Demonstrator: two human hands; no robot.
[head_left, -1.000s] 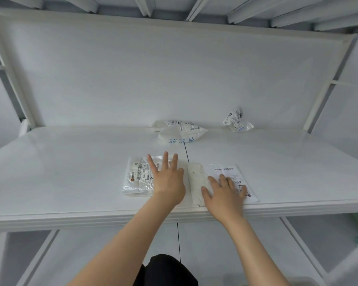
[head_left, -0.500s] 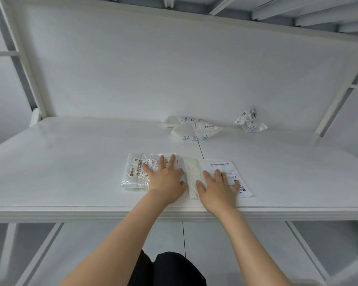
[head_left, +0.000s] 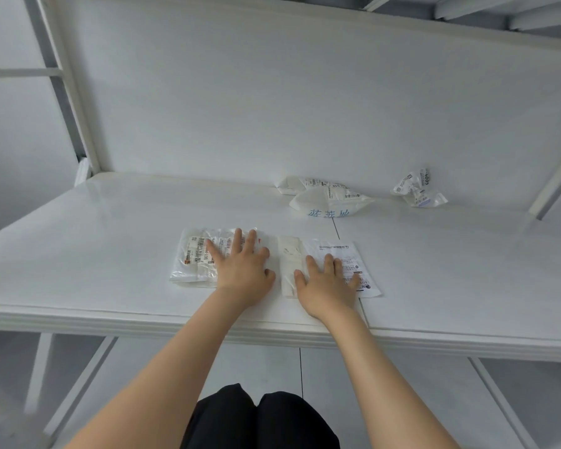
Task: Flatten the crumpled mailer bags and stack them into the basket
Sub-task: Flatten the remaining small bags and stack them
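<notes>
While both hands keep pressing down near the front edge of the white surface (head_left: 110, 241), little has altered in the head view over the last second. The viewpoint has swung a bit, yet each palm sits on the same bag as before, with only a slight smoothing shift of the fingers.

The left hand (head_left: 243, 273) lies open, fingers spread and straight, on the clear labelled mailer bag (head_left: 191, 257), whose uncovered part reaches toward 9 o'clock of the hand. The right hand (head_left: 329, 286) is likewise open and flat on the white mailer bag (head_left: 334, 249), just beside the first at its 3 o'clock. Both bags look nearly flat, though the clear one still shows wrinkles.

Toward 12 o'clock, against the back panel, a puffed bag with blue lettering (head_left: 329, 207) rests against another crumpled bag (head_left: 300, 184). A small scrunched clear bag (head_left: 418, 189) sits apart at about 1 o'clock. These three have not moved.

The basket is not in view, so I judge the flattening step is still under way and no stacking can be confirmed.
</notes>
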